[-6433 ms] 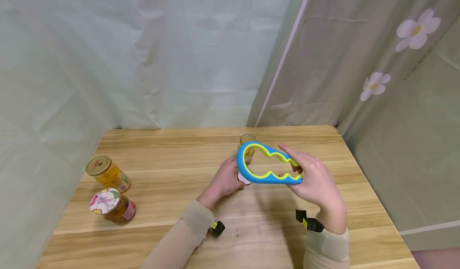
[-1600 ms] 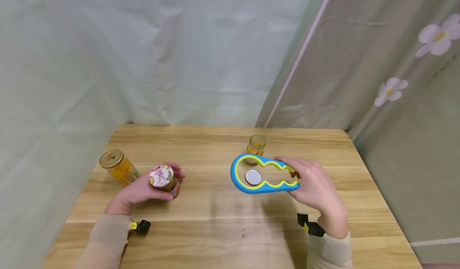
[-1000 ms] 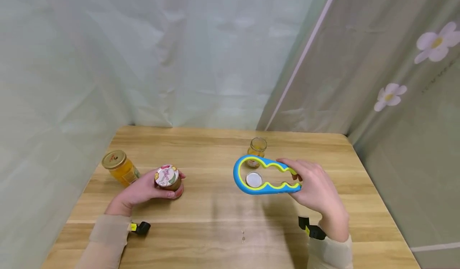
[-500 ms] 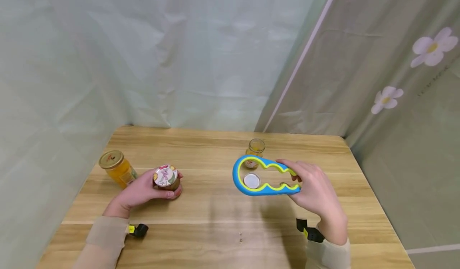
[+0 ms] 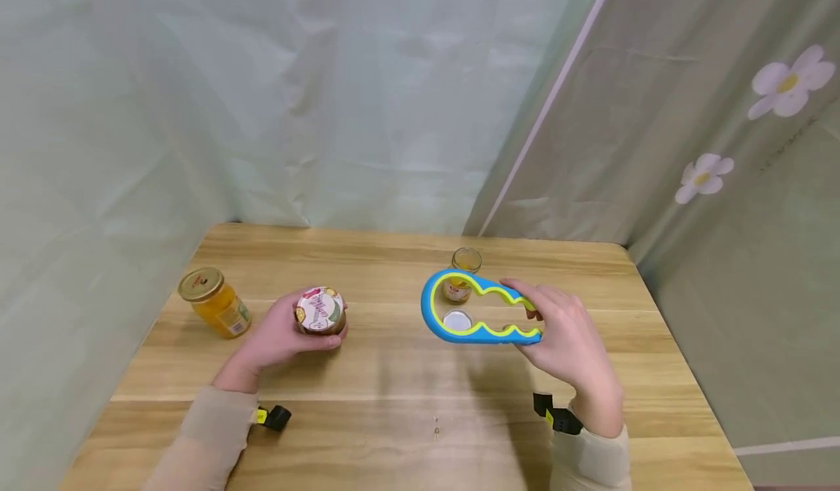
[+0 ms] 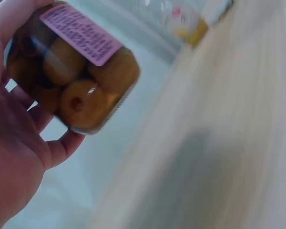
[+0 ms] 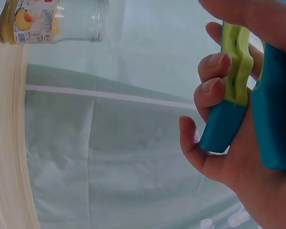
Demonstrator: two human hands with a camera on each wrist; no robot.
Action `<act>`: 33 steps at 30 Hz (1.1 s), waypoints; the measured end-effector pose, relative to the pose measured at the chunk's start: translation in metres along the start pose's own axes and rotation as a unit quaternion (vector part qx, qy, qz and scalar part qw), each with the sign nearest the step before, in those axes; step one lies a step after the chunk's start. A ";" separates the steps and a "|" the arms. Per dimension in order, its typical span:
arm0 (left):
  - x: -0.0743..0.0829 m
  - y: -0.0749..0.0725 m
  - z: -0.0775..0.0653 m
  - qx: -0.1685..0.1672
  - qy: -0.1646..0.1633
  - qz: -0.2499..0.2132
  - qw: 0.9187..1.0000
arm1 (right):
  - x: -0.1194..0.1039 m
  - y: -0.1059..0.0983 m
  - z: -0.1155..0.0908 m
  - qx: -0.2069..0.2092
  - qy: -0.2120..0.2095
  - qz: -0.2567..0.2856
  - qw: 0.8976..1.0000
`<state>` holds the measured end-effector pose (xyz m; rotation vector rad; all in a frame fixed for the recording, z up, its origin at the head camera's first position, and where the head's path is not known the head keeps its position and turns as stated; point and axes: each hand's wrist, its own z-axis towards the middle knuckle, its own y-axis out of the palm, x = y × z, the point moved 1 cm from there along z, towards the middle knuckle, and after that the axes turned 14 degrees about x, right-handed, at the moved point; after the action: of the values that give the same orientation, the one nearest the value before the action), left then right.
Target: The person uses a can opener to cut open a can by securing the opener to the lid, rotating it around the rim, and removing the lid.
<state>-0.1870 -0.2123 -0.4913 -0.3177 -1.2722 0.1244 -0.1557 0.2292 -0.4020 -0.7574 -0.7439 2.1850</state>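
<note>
My left hand (image 5: 278, 334) grips a glass jar with a printed fruit-pattern lid (image 5: 320, 310). Brown round fruit and a pink label show through this jar (image 6: 71, 71) in the left wrist view, where it is held up off the table. My right hand (image 5: 571, 338) holds a blue jar opener (image 5: 429, 305) with a wavy yellow-green inner edge, its fingers curled round one handle (image 7: 236, 86). Beyond the opener stands a lidless glass jar (image 5: 467, 260) with yellow contents. A loose white lid (image 5: 457, 321) lies on the table, seen through the opener's loop.
A gold-lidded jar of orange fruit (image 5: 219, 308) stands at the left of the wooden table (image 5: 367, 432). Tiny bits (image 5: 436, 429) lie near the front middle. Curtains (image 5: 367, 111) hang behind and beside the table.
My left hand has left the white lid by the lidless jar and taken the patterned-lid jar from the left side, lifting it and moving it right. The right hand still holds the opener.
</note>
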 end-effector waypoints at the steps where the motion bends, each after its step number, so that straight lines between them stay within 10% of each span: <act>1: 0.007 0.006 0.002 0.000 0.014 -0.003 1.000 | 0.000 0.000 0.001 0.000 -0.001 0.001 1.000; 12: 0.079 0.097 0.012 -0.011 0.048 -0.092 0.995 | -0.007 0.000 0.001 -0.008 0.003 -0.002 1.000; 18: 0.090 0.141 0.016 -0.016 0.046 -0.099 0.994 | -0.011 0.000 0.002 -0.022 0.015 -0.013 1.000; 33: 0.101 0.180 0.011 -0.031 0.059 -0.141 0.988 | -0.022 0.013 0.003 -0.045 -0.014 -0.044 0.998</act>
<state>-0.1524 -0.0132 -0.4502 -0.1914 -1.1928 -0.1732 -0.1503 0.2039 -0.4021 -0.7260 -0.8777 2.0994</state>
